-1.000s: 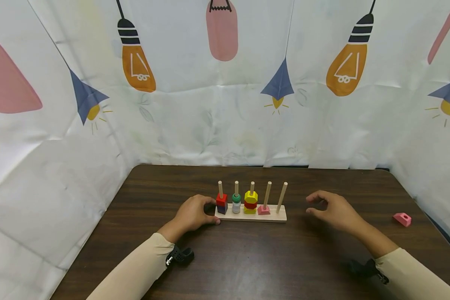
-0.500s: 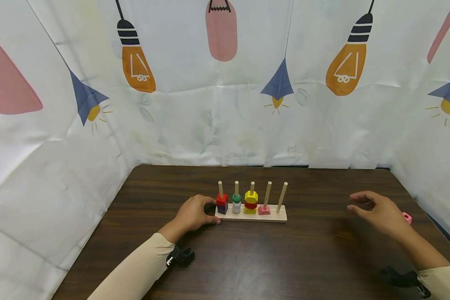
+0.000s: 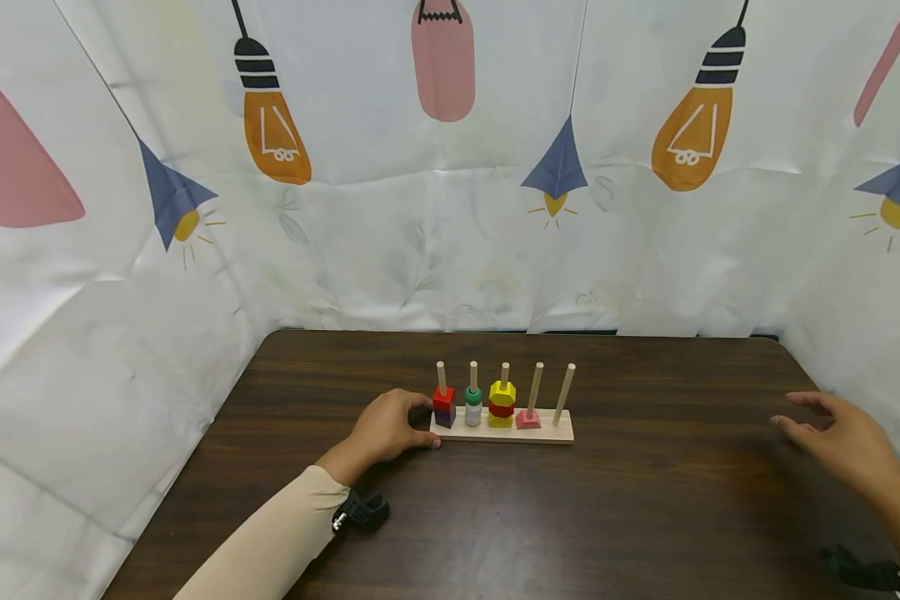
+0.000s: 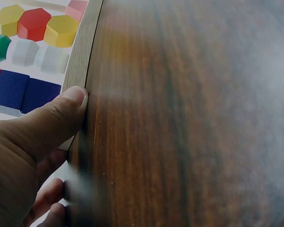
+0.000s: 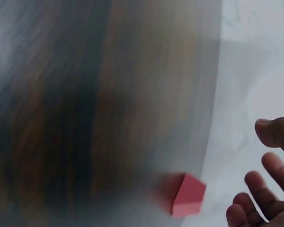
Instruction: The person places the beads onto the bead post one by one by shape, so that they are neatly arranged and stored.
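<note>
My left hand grips the left end of a wooden stacking peg stand, thumb on its front edge. On the pegs sit a red block over dark blue, a green ring over white pieces, a yellow hexagon over red and yellow ones, and a pink block. The rightmost peg is bare. My right hand is over the table's right side, holding nothing, fingers loosely bent and apart. A loose pink block lies near it in the right wrist view, hidden in the head view.
The stand rests on a dark wood table. A white sheet printed with lamps and bulbs rises behind the table and along both sides. Dark wrist cameras are strapped to the arms.
My right hand has moved to the right, away from the stand and over the loose pink block, which it covers in the head view. The left hand and the stand have stayed still.
</note>
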A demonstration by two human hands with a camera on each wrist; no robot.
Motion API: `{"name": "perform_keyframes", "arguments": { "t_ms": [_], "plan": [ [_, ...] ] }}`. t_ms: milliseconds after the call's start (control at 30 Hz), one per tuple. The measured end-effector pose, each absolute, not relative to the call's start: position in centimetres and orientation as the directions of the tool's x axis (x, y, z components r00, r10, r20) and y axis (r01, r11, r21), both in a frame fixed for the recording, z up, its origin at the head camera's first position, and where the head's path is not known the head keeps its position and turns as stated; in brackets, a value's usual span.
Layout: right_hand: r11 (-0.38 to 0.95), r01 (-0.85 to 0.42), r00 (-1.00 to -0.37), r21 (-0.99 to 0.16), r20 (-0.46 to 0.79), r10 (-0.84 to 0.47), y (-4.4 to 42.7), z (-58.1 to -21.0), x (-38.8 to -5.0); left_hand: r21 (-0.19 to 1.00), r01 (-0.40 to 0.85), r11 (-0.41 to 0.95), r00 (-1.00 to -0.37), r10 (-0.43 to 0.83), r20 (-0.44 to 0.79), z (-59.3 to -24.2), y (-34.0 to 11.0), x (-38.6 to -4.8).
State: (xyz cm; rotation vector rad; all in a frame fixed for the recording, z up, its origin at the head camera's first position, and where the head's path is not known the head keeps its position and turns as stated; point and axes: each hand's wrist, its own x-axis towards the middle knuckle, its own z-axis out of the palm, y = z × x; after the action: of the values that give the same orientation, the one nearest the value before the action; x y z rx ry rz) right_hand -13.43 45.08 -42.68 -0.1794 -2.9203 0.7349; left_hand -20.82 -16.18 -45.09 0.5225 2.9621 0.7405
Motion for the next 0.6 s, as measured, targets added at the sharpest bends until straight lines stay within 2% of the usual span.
{"name": "perform_keyframes", "arguments": {
  "t_ms": [600],
  "plan": [
    [0.911, 0.116, -0.986, -0.396, 0.063, 0.153, 48.1, -44.2, -13.2, 0.456, 0.311, 0.834, -0.941, 0.339, 0.022, -44.9, -16.3, -20.8]
  ]
}}
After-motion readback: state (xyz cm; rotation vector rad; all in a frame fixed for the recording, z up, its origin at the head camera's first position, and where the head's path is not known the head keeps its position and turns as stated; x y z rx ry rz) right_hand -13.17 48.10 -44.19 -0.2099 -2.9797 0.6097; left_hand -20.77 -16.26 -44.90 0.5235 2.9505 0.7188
